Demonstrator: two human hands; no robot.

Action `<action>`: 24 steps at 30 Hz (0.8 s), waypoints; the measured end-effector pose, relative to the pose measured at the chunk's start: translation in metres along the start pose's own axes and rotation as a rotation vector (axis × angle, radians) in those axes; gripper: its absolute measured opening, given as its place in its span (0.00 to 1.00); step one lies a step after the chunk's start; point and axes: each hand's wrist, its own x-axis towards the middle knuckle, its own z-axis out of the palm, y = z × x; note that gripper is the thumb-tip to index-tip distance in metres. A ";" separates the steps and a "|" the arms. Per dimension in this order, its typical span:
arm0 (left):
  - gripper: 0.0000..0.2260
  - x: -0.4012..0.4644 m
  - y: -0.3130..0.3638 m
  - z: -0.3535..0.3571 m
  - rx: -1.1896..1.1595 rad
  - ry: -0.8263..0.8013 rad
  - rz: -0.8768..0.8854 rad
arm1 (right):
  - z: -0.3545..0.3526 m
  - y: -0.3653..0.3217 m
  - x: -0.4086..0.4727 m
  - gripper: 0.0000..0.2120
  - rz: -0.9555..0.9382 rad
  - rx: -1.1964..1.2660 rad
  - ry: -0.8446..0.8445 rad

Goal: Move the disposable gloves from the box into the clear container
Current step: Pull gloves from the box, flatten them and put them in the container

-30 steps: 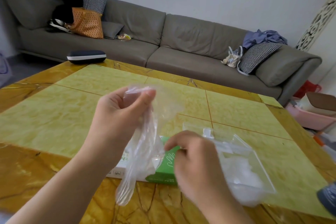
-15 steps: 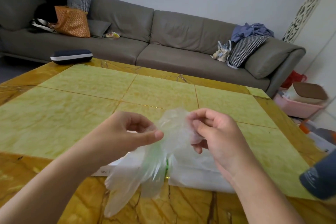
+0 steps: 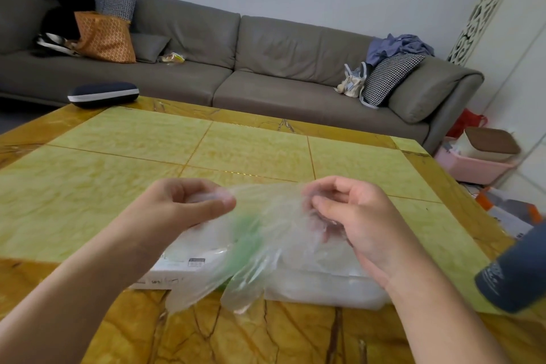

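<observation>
Holding one clear glove (image 3: 260, 233) stretched btwn both hands above the counter (image 3: 88, 186). Left hand (image 3: 183, 210) pinching one end w/ curled fingers (image 3: 218, 205) clamped on the film; right hand (image 3: 354, 221) gripping the other end, fingers curled round it. Glove's loose part hanging down over the box (image 3: 174, 266), blurring its green side. Clear container (image 3: 325, 287) sitting just right of box, more gloves inside. Dark case (image 3: 103, 94) lying at far counter edge.

Box (image 3: 177, 263) mostly veiled by blurred glove (image 3: 251, 245), clear container (image 3: 325, 289) half behind it, box print unreadable
</observation>
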 end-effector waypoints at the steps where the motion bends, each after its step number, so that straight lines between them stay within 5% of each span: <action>1: 0.20 0.001 -0.003 -0.002 -0.079 -0.012 -0.028 | 0.000 0.000 0.000 0.11 0.000 0.018 0.018; 5: 0.26 -0.005 0.001 0.004 -0.124 -0.182 -0.138 | 0.003 0.002 0.000 0.11 -0.061 0.072 0.115; 8: 0.17 -0.006 0.001 0.013 0.019 -0.294 -0.120 | 0.003 0.004 0.000 0.10 -0.114 0.056 0.173; 14: 0.07 0.006 -0.008 0.007 -0.244 -0.116 -0.059 | -0.008 0.004 0.002 0.06 -0.109 0.130 0.272; 20: 0.26 0.005 -0.002 0.026 -0.986 0.035 -0.135 | -0.006 0.006 0.000 0.06 -0.164 0.120 0.330; 24: 0.45 -0.007 0.004 0.043 -0.604 -0.278 -0.339 | -0.004 0.006 -0.001 0.08 -0.262 0.083 0.330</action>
